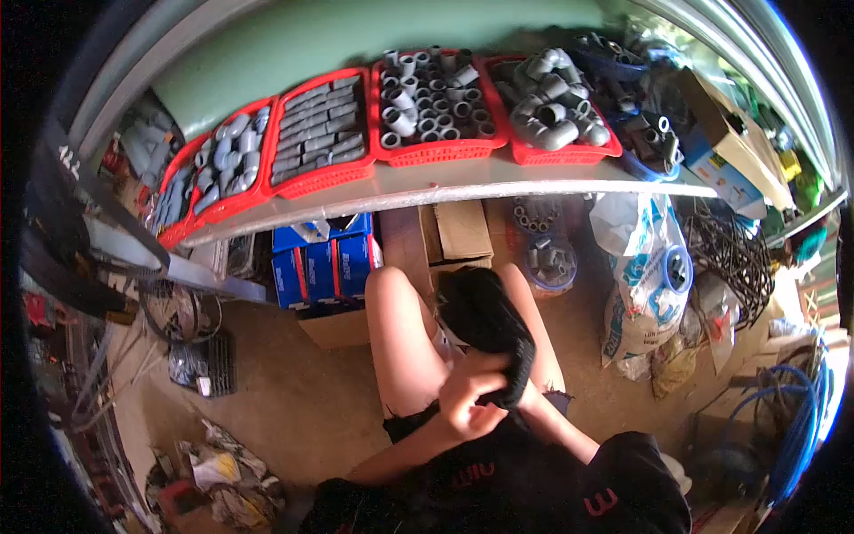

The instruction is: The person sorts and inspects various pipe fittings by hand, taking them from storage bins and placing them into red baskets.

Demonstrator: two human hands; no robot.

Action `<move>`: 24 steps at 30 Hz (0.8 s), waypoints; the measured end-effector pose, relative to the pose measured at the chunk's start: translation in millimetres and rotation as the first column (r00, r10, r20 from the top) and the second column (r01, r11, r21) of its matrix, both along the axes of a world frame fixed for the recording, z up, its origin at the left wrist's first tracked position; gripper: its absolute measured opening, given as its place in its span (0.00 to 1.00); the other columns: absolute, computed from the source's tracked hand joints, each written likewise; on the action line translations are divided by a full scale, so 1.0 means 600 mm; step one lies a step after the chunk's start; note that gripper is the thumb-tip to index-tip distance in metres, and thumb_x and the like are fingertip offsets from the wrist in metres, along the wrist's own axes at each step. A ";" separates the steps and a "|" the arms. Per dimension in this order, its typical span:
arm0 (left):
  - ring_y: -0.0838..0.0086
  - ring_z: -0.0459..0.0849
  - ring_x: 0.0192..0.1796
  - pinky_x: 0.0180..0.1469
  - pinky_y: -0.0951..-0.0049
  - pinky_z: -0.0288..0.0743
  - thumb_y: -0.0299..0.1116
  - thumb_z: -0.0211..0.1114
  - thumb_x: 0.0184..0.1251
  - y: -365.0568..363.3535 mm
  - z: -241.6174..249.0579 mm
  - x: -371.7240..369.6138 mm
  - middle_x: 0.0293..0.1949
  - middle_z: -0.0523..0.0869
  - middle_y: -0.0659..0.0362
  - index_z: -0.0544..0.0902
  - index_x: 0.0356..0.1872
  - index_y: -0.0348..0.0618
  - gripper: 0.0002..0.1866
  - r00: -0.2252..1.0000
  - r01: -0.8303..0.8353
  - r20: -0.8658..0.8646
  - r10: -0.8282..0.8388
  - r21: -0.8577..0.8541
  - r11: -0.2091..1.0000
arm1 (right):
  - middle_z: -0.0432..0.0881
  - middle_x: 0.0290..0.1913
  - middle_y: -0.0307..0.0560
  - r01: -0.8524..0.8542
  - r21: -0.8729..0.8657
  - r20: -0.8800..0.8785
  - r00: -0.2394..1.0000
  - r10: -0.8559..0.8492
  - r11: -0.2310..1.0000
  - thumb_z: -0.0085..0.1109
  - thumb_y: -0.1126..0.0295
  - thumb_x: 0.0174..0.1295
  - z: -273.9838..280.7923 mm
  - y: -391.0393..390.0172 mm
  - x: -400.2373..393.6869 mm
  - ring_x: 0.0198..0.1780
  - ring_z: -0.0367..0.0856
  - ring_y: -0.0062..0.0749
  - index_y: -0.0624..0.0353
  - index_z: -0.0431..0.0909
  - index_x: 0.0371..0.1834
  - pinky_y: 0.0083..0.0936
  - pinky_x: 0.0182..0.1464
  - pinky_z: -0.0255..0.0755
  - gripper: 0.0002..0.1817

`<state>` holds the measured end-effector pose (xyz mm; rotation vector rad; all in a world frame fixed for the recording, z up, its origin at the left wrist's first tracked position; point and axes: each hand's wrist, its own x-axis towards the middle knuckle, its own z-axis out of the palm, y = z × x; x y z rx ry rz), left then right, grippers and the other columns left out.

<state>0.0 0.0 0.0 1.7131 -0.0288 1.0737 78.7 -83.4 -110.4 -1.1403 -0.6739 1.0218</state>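
Observation:
A black fabric item, soft and rounded at its far end with a narrower band-like part nearer me, lies over my lap between my bare knees. I cannot make out its exact kind. Fingers bent, my left hand closes around the near, narrow part of it. My right hand is close against the same part from the other side; its fingers are hidden behind the fabric and my left hand.
Red baskets of grey pipe fittings line the shelf ahead. Beneath stand blue boxes, a cardboard box and a clear tub of fittings. A white sack stands right, near a blue hose.

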 end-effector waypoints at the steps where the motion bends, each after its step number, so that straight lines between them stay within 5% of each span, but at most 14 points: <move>1: 0.56 0.80 0.41 0.47 0.59 0.72 0.31 0.60 0.55 0.006 0.006 -0.004 0.38 0.80 0.43 0.73 0.36 0.32 0.13 0.998 0.044 -0.052 -0.038 0.113 0.993 | 0.74 0.52 0.51 -0.020 -0.078 0.129 0.991 0.030 0.997 0.59 0.74 0.49 -0.032 -0.006 -0.005 0.52 0.72 0.42 0.59 0.69 0.55 0.34 0.57 0.65 0.26; 3: 0.53 0.80 0.43 0.48 0.58 0.71 0.28 0.61 0.53 -0.034 0.001 0.019 0.38 0.80 0.42 0.73 0.34 0.31 0.11 0.989 0.144 0.011 -0.144 0.036 0.989 | 0.72 0.53 0.50 0.070 -0.128 0.188 0.981 -0.045 0.989 0.56 0.67 0.51 -0.028 -0.029 -0.003 0.54 0.70 0.42 0.59 0.67 0.56 0.35 0.58 0.63 0.27; 8: 0.57 0.79 0.47 0.51 0.65 0.70 0.22 0.58 0.53 -0.045 -0.009 0.020 0.44 0.79 0.45 0.74 0.38 0.31 0.11 0.942 0.227 -0.244 -0.230 -0.040 0.973 | 0.69 0.58 0.50 0.506 -0.058 0.071 0.862 -0.502 0.861 0.47 0.49 0.54 0.067 -0.068 0.060 0.58 0.68 0.42 0.59 0.63 0.60 0.37 0.62 0.59 0.33; 9: 0.59 0.79 0.47 0.51 0.67 0.70 0.22 0.58 0.54 -0.052 -0.014 0.023 0.44 0.78 0.45 0.74 0.38 0.31 0.10 0.929 0.233 -0.255 -0.268 -0.160 0.959 | 0.69 0.58 0.49 0.562 -0.046 0.034 0.827 -0.561 0.826 0.45 0.46 0.55 0.084 -0.074 0.070 0.59 0.67 0.42 0.59 0.62 0.60 0.37 0.62 0.58 0.35; 11: 0.62 0.79 0.48 0.50 0.69 0.70 0.21 0.57 0.55 -0.064 -0.026 0.033 0.45 0.78 0.46 0.74 0.38 0.31 0.09 0.900 0.227 -0.266 -0.345 -0.388 0.893 | 0.68 0.60 0.49 0.610 0.028 -0.435 0.721 -0.540 0.792 0.41 0.39 0.56 0.114 -0.084 0.088 0.60 0.66 0.42 0.59 0.61 0.62 0.38 0.64 0.56 0.39; 12: 0.67 0.79 0.47 0.49 0.73 0.70 0.22 0.56 0.57 -0.064 -0.035 0.044 0.45 0.79 0.48 0.74 0.39 0.32 0.08 0.892 0.203 -0.305 -0.333 -0.388 0.899 | 0.68 0.60 0.49 0.716 0.104 -0.811 0.463 -0.359 0.690 0.41 0.39 0.56 0.121 -0.088 0.096 0.60 0.67 0.42 0.59 0.61 0.61 0.37 0.63 0.58 0.39; 13: 0.67 0.79 0.47 0.48 0.74 0.70 0.23 0.56 0.57 -0.065 -0.040 0.054 0.44 0.79 0.49 0.74 0.39 0.33 0.09 0.866 0.181 -0.370 -0.337 -0.396 0.900 | 0.70 0.59 0.51 0.696 0.081 -0.870 0.399 -0.289 0.714 0.41 0.40 0.57 0.145 -0.095 0.105 0.58 0.68 0.42 0.58 0.63 0.60 0.38 0.61 0.59 0.37; 17: 0.67 0.76 0.50 0.51 0.73 0.68 0.25 0.59 0.56 -0.083 -0.070 0.093 0.47 0.77 0.51 0.71 0.46 0.35 0.16 0.806 0.237 -0.453 -0.380 -0.340 0.910 | 0.75 0.50 0.49 0.721 -0.023 -0.812 0.390 -0.434 0.692 0.43 0.40 0.56 0.103 -0.126 0.141 0.49 0.74 0.40 0.56 0.69 0.54 0.40 0.51 0.68 0.33; 18: 0.73 0.73 0.52 0.52 0.74 0.67 0.23 0.59 0.56 -0.091 -0.076 0.093 0.53 0.72 0.54 0.67 0.52 0.35 0.20 0.783 0.204 -0.522 -0.339 -0.299 0.932 | 0.76 0.43 0.46 0.732 -0.069 -0.740 0.418 -0.527 0.677 0.46 0.42 0.55 0.114 -0.126 0.162 0.40 0.76 0.36 0.55 0.71 0.49 0.35 0.42 0.72 0.29; 20: 0.71 0.73 0.53 0.51 0.73 0.68 0.23 0.59 0.56 -0.098 -0.076 0.096 0.55 0.69 0.53 0.66 0.52 0.36 0.22 0.774 0.211 -0.520 -0.362 -0.326 0.921 | 0.77 0.36 0.42 0.728 -0.154 -0.635 0.445 -0.632 0.668 0.52 0.47 0.54 0.112 -0.149 0.223 0.32 0.77 0.31 0.53 0.72 0.45 0.27 0.29 0.73 0.24; 22: 0.71 0.72 0.54 0.51 0.72 0.68 0.23 0.59 0.56 -0.095 -0.079 0.093 0.55 0.69 0.54 0.67 0.52 0.36 0.21 0.758 0.204 -0.531 -0.379 -0.359 0.911 | 0.77 0.35 0.42 0.819 -0.078 -0.390 0.499 -0.774 0.568 0.53 0.47 0.53 0.116 -0.158 0.316 0.32 0.76 0.29 0.54 0.72 0.42 0.24 0.29 0.72 0.24; 24: 0.71 0.73 0.53 0.50 0.73 0.69 0.23 0.57 0.58 -0.085 -0.088 0.085 0.55 0.69 0.54 0.67 0.52 0.36 0.19 0.752 0.171 -0.535 -0.385 -0.407 0.897 | 0.77 0.29 0.42 0.802 -0.009 -0.362 0.554 -0.750 0.597 0.51 0.48 0.56 0.137 -0.171 0.418 0.30 0.75 0.27 0.58 0.75 0.36 0.21 0.30 0.71 0.22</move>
